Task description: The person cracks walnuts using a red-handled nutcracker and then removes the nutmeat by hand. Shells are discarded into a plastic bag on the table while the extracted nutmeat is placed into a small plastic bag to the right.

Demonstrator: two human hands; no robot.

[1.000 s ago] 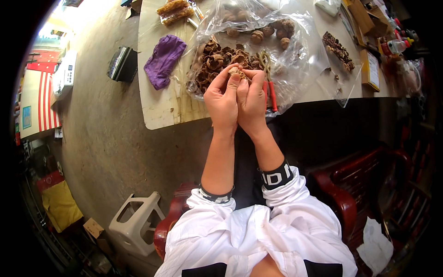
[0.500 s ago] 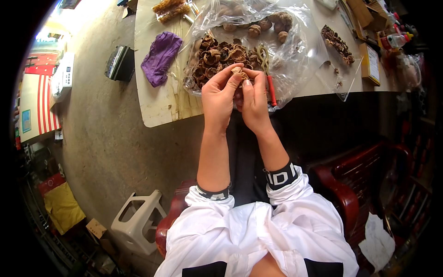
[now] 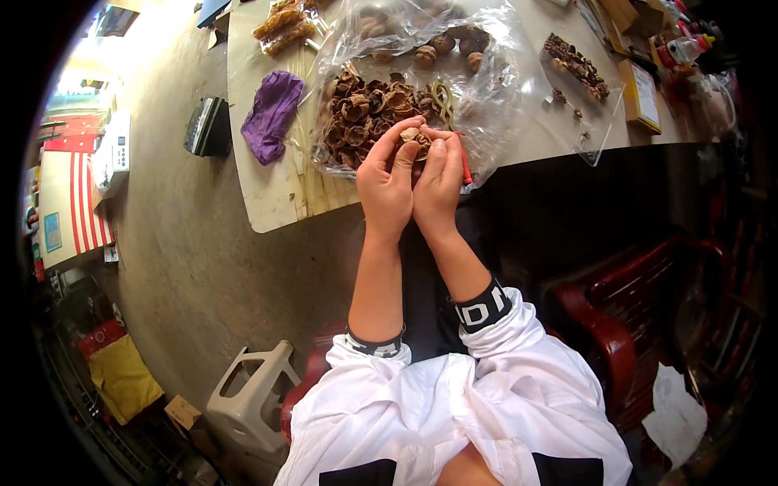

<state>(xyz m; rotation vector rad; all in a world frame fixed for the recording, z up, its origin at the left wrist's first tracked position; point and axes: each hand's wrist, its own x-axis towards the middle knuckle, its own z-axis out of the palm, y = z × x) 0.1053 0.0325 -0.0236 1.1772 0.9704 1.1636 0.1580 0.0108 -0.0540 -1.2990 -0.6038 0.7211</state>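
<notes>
At the table's near edge, my left hand (image 3: pixel 385 180) and my right hand (image 3: pixel 436 182) are cupped together, thumbs up. Between their fingers and thumbs they hold a pale, cracked walnut (image 3: pixel 411 135); its underside is hidden by the fingers. Just beyond lies a heap of broken walnut shells (image 3: pixel 354 108) on a clear plastic bag (image 3: pixel 504 89). Pliers (image 3: pixel 465 159) with red handles rest right of the shells, partly covered by my right hand. Whole walnuts (image 3: pixel 425 57) sit farther back in the plastic.
A crumpled purple bag (image 3: pixel 271 117) lies left on the table (image 3: pixel 279 202). Walnut kernels (image 3: pixel 574 65) are piled at the right, near a yellow-edged box (image 3: pixel 640 95). A beige stool (image 3: pixel 251 397) stands lower left, and a dark red wooden chair (image 3: pixel 600 340) lower right.
Both hands have come closer together at the wrists, the right one shifting left, and the walnut between them shows more openly. The whole view has shifted slightly.
</notes>
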